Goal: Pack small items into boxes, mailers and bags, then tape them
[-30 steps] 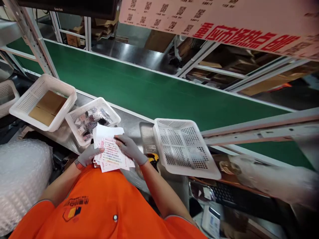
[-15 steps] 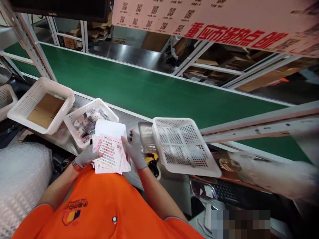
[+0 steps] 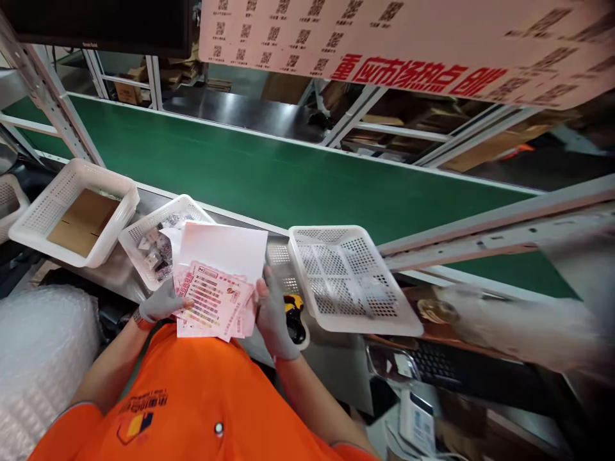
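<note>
A stack of printed sheets [image 3: 211, 298] with pink and red print lies fanned out at my waist, with blank white paper [image 3: 225, 242] behind it. My left hand [image 3: 162, 303], in a grey glove with bare fingertips, is closed on the stack's left edge, thumb on top. At the right edge, my right hand [image 3: 277, 320], gloved alike, pinches the paper between thumb and fingers. Just beyond the sheets sits a white basket [image 3: 137, 250] of small plastic-wrapped items, partly covered by the paper.
A white basket [image 3: 307, 282] stands at right, by a yellow and black tool [image 3: 294, 314]. Another basket [image 3: 29, 240] at left holds cardboard [image 3: 84, 221]. Behind runs a green conveyor belt [image 3: 230, 163]. Bubble wrap [image 3: 43, 358] is at left, a keyboard [image 3: 471, 374] at right.
The sheets have spread wider, with the white paper reaching further right. My right hand has moved slightly right and down, its fingers now closer together at the paper's edge. The view has shifted slightly.
</note>
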The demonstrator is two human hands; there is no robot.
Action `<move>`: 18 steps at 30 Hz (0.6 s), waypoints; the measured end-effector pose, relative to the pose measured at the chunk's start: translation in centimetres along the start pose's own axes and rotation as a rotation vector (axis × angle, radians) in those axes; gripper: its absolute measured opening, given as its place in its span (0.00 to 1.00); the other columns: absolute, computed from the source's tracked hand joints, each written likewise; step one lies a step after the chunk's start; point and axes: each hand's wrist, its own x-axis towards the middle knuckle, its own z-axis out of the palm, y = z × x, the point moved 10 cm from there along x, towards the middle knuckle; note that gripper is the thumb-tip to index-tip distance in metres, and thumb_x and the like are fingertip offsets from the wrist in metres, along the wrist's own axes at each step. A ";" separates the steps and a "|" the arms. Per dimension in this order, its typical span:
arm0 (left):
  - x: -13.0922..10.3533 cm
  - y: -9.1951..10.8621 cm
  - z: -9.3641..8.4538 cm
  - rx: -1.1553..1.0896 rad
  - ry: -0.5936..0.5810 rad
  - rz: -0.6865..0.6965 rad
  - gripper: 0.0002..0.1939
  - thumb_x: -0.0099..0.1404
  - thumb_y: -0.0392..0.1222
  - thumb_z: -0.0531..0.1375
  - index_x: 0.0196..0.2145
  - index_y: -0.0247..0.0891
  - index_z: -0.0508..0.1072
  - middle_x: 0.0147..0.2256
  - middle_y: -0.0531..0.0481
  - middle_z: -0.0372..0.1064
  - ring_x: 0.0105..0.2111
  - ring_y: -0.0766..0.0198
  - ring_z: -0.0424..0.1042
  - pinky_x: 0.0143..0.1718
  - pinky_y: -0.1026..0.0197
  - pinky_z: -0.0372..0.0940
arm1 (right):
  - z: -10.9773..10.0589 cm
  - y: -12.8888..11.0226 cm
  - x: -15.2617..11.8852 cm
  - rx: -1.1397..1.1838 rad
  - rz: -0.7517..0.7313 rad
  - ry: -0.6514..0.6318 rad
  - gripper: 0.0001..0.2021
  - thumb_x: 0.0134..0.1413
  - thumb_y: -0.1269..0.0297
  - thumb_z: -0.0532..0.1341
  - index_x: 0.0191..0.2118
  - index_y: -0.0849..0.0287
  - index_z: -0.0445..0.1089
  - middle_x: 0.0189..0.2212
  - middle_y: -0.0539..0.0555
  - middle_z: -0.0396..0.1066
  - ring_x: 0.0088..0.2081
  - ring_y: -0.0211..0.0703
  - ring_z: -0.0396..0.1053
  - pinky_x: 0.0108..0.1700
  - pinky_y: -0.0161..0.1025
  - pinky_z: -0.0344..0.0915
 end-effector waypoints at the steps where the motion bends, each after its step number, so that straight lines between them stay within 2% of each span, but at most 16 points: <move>1: 0.1 0.3 0.0 0.019 0.004 0.005 0.42 0.54 0.48 0.85 0.63 0.34 0.82 0.57 0.32 0.84 0.64 0.32 0.79 0.67 0.35 0.73 | 0.7 0.0 -0.3 0.040 -0.002 -0.026 0.41 0.63 0.32 0.70 0.73 0.48 0.70 0.65 0.59 0.80 0.70 0.59 0.75 0.69 0.57 0.75; 3: 0.2 0.5 0.0 0.050 0.018 0.005 0.43 0.54 0.48 0.85 0.64 0.34 0.81 0.57 0.33 0.84 0.64 0.32 0.79 0.68 0.36 0.73 | 2.6 0.2 -0.7 0.113 0.058 -0.116 0.43 0.56 0.28 0.73 0.68 0.52 0.76 0.61 0.62 0.83 0.68 0.65 0.76 0.67 0.60 0.76; 5: 0.1 0.1 0.0 0.062 0.031 -0.011 0.44 0.56 0.50 0.84 0.66 0.35 0.79 0.58 0.33 0.83 0.64 0.33 0.79 0.67 0.36 0.73 | 4.1 0.1 -1.0 0.137 0.118 -0.203 0.43 0.50 0.32 0.78 0.65 0.53 0.78 0.58 0.64 0.84 0.66 0.69 0.77 0.66 0.62 0.77; 7: -0.2 -0.6 -0.2 0.048 0.038 -0.025 0.46 0.57 0.52 0.83 0.68 0.35 0.77 0.59 0.32 0.82 0.63 0.33 0.80 0.66 0.35 0.74 | 3.9 -0.5 -1.1 0.120 0.113 -0.197 0.40 0.52 0.38 0.80 0.66 0.52 0.77 0.59 0.62 0.84 0.65 0.67 0.78 0.65 0.61 0.77; 9: -0.5 -1.1 -0.6 0.024 0.054 -0.021 0.46 0.58 0.54 0.83 0.69 0.36 0.76 0.60 0.32 0.81 0.62 0.34 0.80 0.66 0.34 0.73 | 2.6 -1.3 -1.2 0.070 0.089 -0.151 0.35 0.58 0.38 0.77 0.65 0.50 0.77 0.59 0.60 0.84 0.61 0.62 0.81 0.60 0.56 0.80; 11: -0.6 -1.3 -0.9 0.015 0.064 -0.010 0.47 0.58 0.53 0.83 0.69 0.36 0.76 0.60 0.32 0.82 0.62 0.34 0.80 0.67 0.34 0.73 | 1.8 -1.1 -1.6 0.008 0.162 -0.177 0.32 0.60 0.35 0.74 0.60 0.51 0.80 0.51 0.59 0.86 0.50 0.59 0.84 0.48 0.50 0.83; 13: -0.7 -1.4 -0.7 0.015 0.055 -0.010 0.47 0.56 0.53 0.84 0.68 0.36 0.77 0.59 0.32 0.82 0.63 0.33 0.80 0.68 0.34 0.72 | 2.3 -0.4 -2.4 -0.031 0.295 -0.291 0.32 0.57 0.34 0.75 0.56 0.54 0.82 0.43 0.59 0.87 0.40 0.57 0.84 0.38 0.47 0.81; 14: -0.7 -1.4 -0.4 0.014 0.043 -0.014 0.47 0.56 0.53 0.84 0.68 0.36 0.77 0.59 0.32 0.82 0.63 0.32 0.79 0.68 0.33 0.72 | 2.9 -0.2 -2.9 -0.034 0.354 -0.354 0.33 0.54 0.36 0.77 0.56 0.55 0.83 0.41 0.59 0.87 0.39 0.58 0.84 0.37 0.48 0.81; 16: -0.8 -1.7 0.8 0.000 0.010 -0.030 0.46 0.56 0.53 0.84 0.68 0.36 0.78 0.59 0.31 0.82 0.64 0.31 0.78 0.68 0.33 0.71 | 4.2 -0.4 -3.6 0.002 0.402 -0.422 0.34 0.51 0.42 0.81 0.59 0.55 0.82 0.44 0.60 0.87 0.43 0.61 0.85 0.44 0.52 0.83; 18: -1.1 -2.4 2.0 -0.029 -0.017 -0.069 0.44 0.58 0.54 0.83 0.67 0.36 0.79 0.60 0.31 0.82 0.64 0.31 0.79 0.68 0.33 0.72 | 5.0 -1.1 -3.5 0.055 0.356 -0.382 0.35 0.49 0.47 0.82 0.61 0.54 0.81 0.49 0.61 0.87 0.49 0.63 0.85 0.52 0.58 0.83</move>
